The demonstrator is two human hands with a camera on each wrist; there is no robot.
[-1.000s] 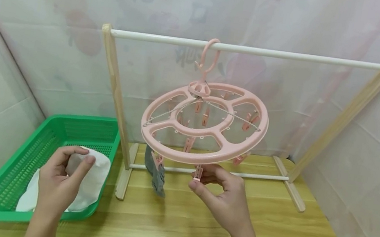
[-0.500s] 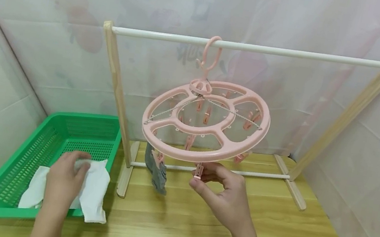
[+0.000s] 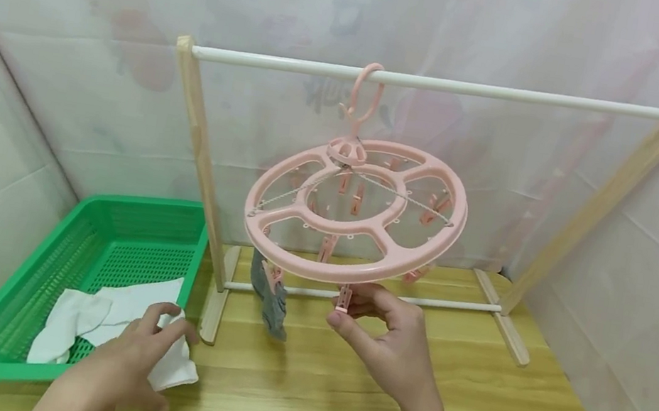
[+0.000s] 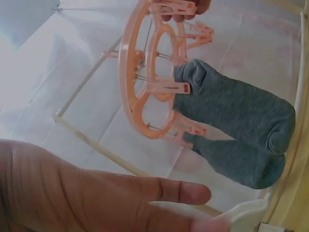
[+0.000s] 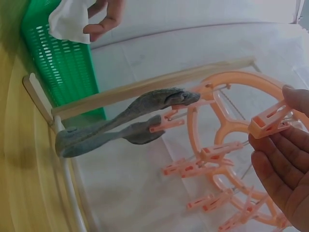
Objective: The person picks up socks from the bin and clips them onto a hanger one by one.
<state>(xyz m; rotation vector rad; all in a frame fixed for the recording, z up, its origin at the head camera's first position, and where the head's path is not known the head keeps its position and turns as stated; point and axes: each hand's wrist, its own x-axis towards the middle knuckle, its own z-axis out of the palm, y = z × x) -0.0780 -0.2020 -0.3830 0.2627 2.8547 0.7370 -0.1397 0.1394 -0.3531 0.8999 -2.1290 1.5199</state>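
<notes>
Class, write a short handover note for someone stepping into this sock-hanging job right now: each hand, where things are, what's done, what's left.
Left hand: holds a white sock at the near edge of the green basket.
Right hand: pinches a pink clip at the round hanger's front rim.
Done: two grey socks are clipped on the hanger, which hangs on the rack rail.
Left: white socks in the basket remain unhung.

2 grey socks (image 4: 236, 125) clipped to pink hanger (image 4: 145, 72).

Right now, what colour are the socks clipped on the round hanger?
Grey socks, clearest in the left wrist view.
</notes>
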